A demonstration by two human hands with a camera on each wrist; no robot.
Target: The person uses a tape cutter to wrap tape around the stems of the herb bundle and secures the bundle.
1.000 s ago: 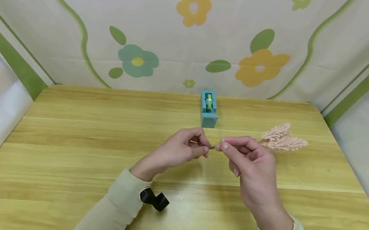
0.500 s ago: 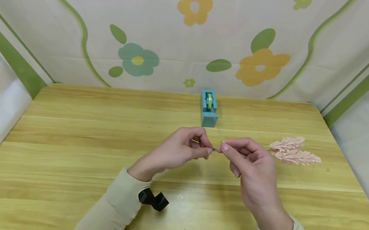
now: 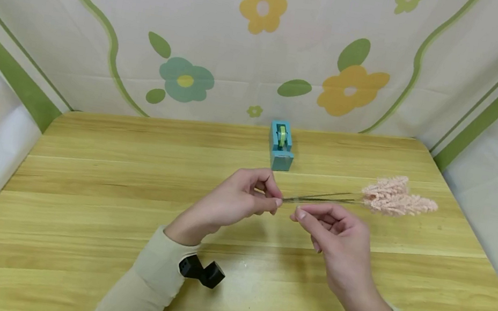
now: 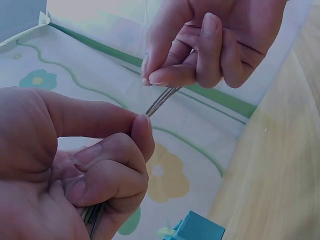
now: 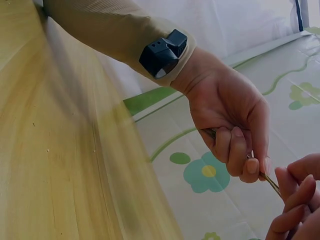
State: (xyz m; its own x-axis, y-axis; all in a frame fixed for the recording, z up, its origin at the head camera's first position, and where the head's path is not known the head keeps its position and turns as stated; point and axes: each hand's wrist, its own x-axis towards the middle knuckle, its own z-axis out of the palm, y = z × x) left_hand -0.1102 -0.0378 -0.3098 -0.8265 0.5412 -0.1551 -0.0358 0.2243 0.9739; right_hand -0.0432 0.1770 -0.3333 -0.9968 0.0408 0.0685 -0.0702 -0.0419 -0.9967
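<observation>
- At the left, beyond the pale beige fabric sleeve [image 3: 138,285], we see the person's left hand [image 3: 239,200] pinching a bundle of thin, dark, wire-like stems [image 3: 320,197] near their lower end; in the left wrist view they run on under the curled fingers
- From that grip the bundle points rightward over the yellow wood-grained table [image 3: 100,197], its long axis nearly parallel to the far edge, so the left hand is the nearer, in contact
- Beyond the left fingertips, near the middle of the far edge, we find a blue, boxy tape dispenser [image 3: 282,161]
- Next comes the right hand [image 3: 340,240], just on the near-edge side of the stems, thumb and forefinger tips together; we cannot tell whether they grasp anything thin
- Farthest right, toward the right edge, the stems end in pale pink, feathery, tapering flower heads [image 3: 398,198]
</observation>
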